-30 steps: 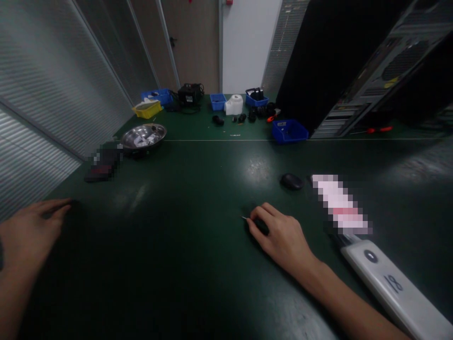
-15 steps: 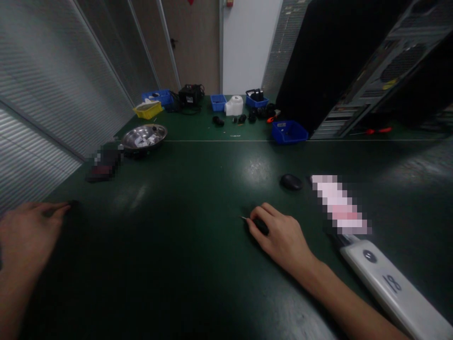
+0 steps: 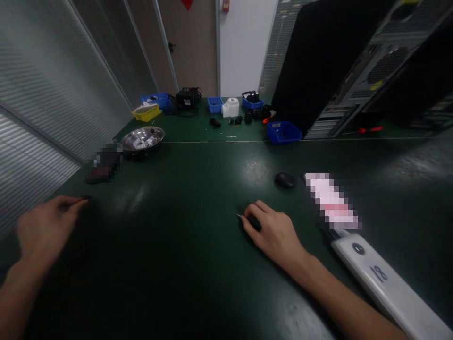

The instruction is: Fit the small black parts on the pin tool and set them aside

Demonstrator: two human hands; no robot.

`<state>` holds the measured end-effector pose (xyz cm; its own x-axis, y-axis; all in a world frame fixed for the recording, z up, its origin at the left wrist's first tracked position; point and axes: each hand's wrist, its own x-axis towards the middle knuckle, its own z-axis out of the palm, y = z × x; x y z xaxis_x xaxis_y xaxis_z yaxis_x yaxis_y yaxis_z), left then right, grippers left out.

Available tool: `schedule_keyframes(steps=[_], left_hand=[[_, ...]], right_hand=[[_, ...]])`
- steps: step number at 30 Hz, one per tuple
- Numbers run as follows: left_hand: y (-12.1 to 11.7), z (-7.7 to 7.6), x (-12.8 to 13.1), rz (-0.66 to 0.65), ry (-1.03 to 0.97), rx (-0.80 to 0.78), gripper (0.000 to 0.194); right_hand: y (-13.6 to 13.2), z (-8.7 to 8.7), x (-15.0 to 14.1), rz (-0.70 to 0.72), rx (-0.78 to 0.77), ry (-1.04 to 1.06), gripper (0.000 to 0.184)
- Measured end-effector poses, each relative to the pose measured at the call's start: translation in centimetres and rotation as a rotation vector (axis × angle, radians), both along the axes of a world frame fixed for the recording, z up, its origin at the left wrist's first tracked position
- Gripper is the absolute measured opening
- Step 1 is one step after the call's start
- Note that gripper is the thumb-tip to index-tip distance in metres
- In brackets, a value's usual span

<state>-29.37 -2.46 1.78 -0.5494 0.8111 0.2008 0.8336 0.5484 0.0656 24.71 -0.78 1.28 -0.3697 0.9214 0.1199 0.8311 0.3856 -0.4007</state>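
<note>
My right hand (image 3: 271,226) rests on the green table, its fingers wrapped round the black handle of a screwdriver (image 3: 254,222). The tool's thin metal tip points left, and my palm hides the rest of it. At the far left, my left hand (image 3: 49,224) pinches a small dark piece (image 3: 87,197) between thumb and fingertips, close to the tabletop. That piece is too small and dim to name. A black computer mouse (image 3: 285,180) lies just beyond my right hand.
A metal bowl (image 3: 127,147) with white scraps stands back left, near a blurred-out dark item (image 3: 104,165). A blue bin (image 3: 283,133), yellow tray (image 3: 146,113) and white plastic housing (image 3: 230,107) sit farther back. A long white device marked 18 (image 3: 385,278) lies right.
My left hand has moved right and slightly up in view with the small dark piece. My right hand keeps its hold on the screwdriver; the whole view has shifted a little.
</note>
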Motion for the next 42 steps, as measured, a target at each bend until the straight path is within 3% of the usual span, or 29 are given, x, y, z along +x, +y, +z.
schedule_keyframes(steps=[3,6,9,11,13,19,27,42], left_hand=[[1.1,1.4,7.2,-0.252,-0.108,0.084,0.036],[1.9,1.9,16.2,-0.669,-0.39,0.157,0.032],[2.5,1.7,24.2,-1.033,-0.597,0.088,0.017],[3.0,1.1,28.0,-1.192,-0.632,0.024,0.013],[3.5,0.2,30.2,-1.273,-0.643,-0.024,0.013],[4.2,-1.6,30.9,-1.291,-0.675,-0.009,0.016],[3.9,-1.6,30.6,-1.216,-0.731,-0.002,0.021],[4.1,-1.5,30.2,-1.223,-0.936,0.001,0.019]], right_hand=[[0.0,0.1,0.0,0.0,0.001,0.001,0.02],[0.0,0.2,0.0,-0.004,-0.001,0.005,0.019],[0.0,0.2,-0.1,-0.007,0.001,-0.001,0.019],[0.0,0.1,-0.1,-0.016,0.016,-0.015,0.019],[0.0,0.0,-0.1,-0.028,0.03,-0.023,0.018],[0.0,0.0,-0.2,-0.059,0.024,0.06,0.019],[-0.1,0.0,-0.3,-0.032,0.013,0.143,0.017],[-0.2,0.2,-0.3,0.055,0.004,0.176,0.018]])
